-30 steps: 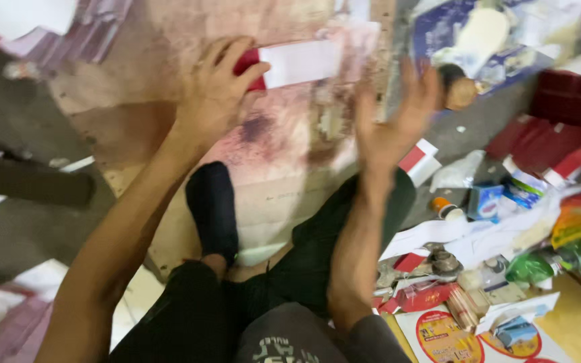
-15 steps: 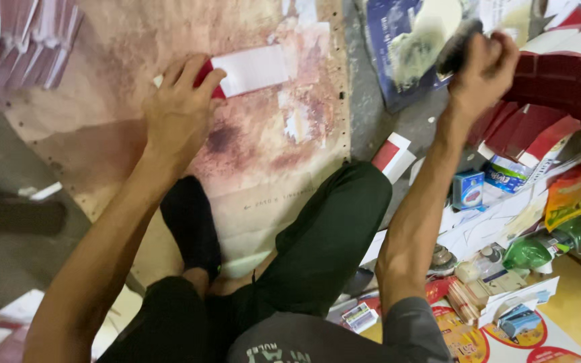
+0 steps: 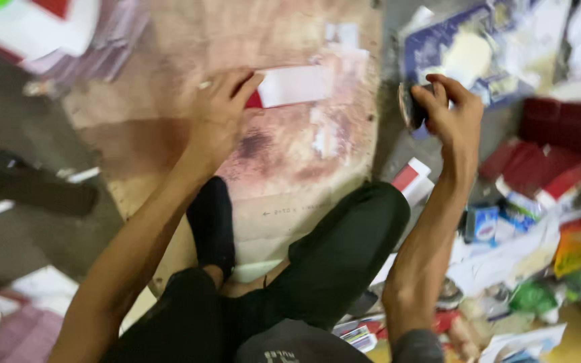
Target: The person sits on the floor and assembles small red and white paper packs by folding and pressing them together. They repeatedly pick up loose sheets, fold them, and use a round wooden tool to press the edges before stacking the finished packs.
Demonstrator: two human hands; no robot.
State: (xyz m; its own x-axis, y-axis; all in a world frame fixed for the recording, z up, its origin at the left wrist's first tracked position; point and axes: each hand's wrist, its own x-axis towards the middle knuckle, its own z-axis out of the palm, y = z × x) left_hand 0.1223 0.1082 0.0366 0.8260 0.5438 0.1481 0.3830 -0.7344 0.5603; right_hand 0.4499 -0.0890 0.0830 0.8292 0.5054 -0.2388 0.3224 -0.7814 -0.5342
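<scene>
My left hand presses down on the left end of a white and red paper strip, which lies flat on a stained board. My right hand is lifted at the board's right side, fingers closed around a small dark round object that is too blurred to name. I sit on the floor with my legs in black trousers and a black sock folded over the board's near edge.
Stacks of red and white boxes and mixed packets and papers crowd the floor at right. A blue printed sheet lies behind my right hand. A black shoe lies at left, and paper stacks at top left.
My right hand went from open above the board out to the right, closed on the dark round object and now holds it lower. My left hand stayed on the strip.
</scene>
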